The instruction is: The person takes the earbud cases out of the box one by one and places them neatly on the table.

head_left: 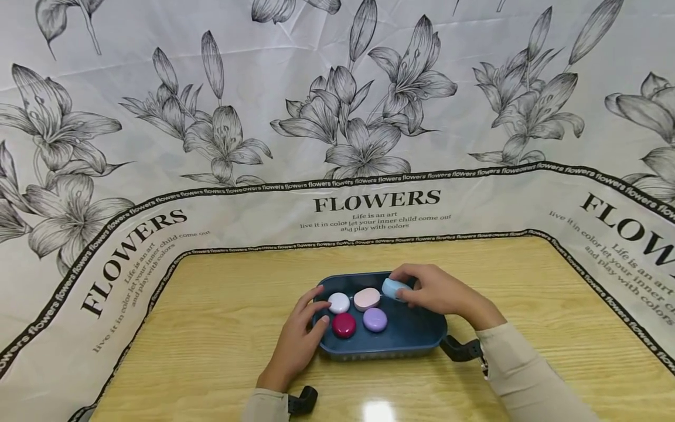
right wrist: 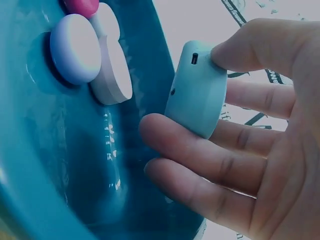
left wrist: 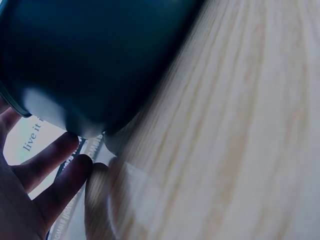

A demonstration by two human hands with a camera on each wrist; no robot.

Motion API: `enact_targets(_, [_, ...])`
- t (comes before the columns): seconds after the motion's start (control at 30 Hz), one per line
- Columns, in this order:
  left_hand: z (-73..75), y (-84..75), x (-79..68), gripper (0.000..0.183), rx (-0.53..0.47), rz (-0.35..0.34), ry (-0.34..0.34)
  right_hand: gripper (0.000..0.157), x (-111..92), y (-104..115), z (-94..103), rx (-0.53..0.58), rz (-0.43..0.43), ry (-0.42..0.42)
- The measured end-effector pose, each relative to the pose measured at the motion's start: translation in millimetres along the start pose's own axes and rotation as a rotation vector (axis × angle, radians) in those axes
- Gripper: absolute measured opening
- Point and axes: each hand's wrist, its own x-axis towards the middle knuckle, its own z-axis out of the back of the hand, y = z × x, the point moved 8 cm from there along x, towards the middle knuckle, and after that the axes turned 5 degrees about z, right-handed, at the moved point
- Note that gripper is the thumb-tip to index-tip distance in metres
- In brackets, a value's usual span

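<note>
the right hand [head_left: 440, 291] grasps a light blue, smooth, rounded case [head_left: 392, 288], pinching it between thumb and fingers over the far right part of a dark blue oblong tray [head_left: 419, 325] with rounded corners; the right wrist view shows the case tilted, with a small dark slot and a dark dot on its surface. whether the case touches the tray cannot be told. the left hand [head_left: 297, 340] is not clenched: its fingers are spread along the tray's left end, the thumb near the rim, and from these views it is hard to tell how firmly they press. inside the tray sit four more glossy rounded cases: a white round one [head_left: 339, 303] at the far left, near the left fingertips; a pale pink oval one [head_left: 366, 299] just to its right; a deep red round one [head_left: 344, 325] in front of the white one; and a lavender round one [head_left: 375, 320] in front of the pink one. the tray rests on a pale wood-grain table [head_left: 211, 346]. behind stands a white cloth [head_left: 295, 64] printed with black line-drawn lilies and "flowers" lettering. both arms wear beige sleeves [head_left: 527, 363], with a black mount [head_left: 462, 349] at each wrist.
</note>
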Motion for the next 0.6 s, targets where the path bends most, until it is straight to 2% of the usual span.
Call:
enact_targets(0.17, [0.6,-0.4,1.3,0.026,0.014,-0.012,-0.004,0.030,-4.6,-2.3,1.6,0.004,-0.008,-0.001])
enact_targets(0.37, [1.2,-2.6,2.6,0.026,0.007,-0.031,-0.008,0.026,-9.1,-4.7,11.5,0.023,-0.016,-0.049])
enact_targets(0.6, [0.8,-1.4,1.2,0.025,0.016,-0.005,-0.005,0.029,-15.4,-4.1,13.8,0.083,-0.026,-0.072])
